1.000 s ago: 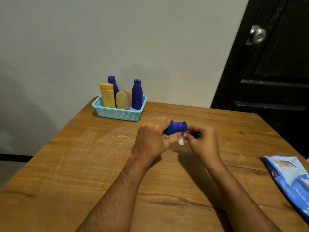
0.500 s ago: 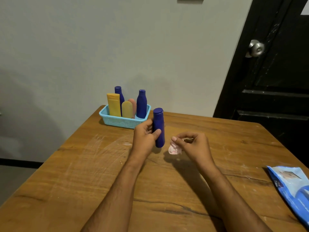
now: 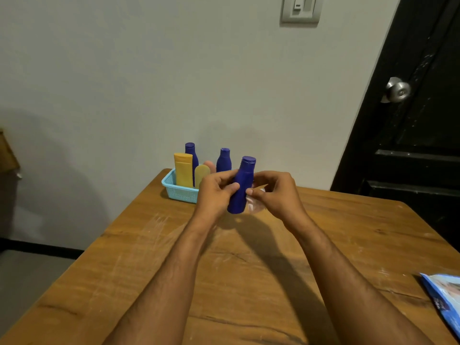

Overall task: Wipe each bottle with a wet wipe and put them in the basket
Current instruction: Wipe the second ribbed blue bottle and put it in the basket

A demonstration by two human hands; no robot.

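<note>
A dark blue bottle (image 3: 241,188) stands nearly upright in the air above the table, cap up. My left hand (image 3: 216,194) grips its left side. My right hand (image 3: 275,192) presses a small crumpled white wet wipe (image 3: 255,204) against the bottle's right side. Behind my hands, at the table's far left corner, sits a light blue basket (image 3: 178,191). It holds two more blue bottles (image 3: 223,160), a tall yellow bottle (image 3: 183,171), a small yellow one and a pink one, partly hidden by my left hand.
A blue wet wipe pack (image 3: 445,298) lies at the table's right edge. The wooden table (image 3: 236,277) meets a pale wall at the back. A black door with a metal knob (image 3: 397,89) stands to the right.
The blue bottle went from lying sideways between my hands to upright in my left hand. My right hand with the wipe came back against its side, and both hands rose toward the basket.
</note>
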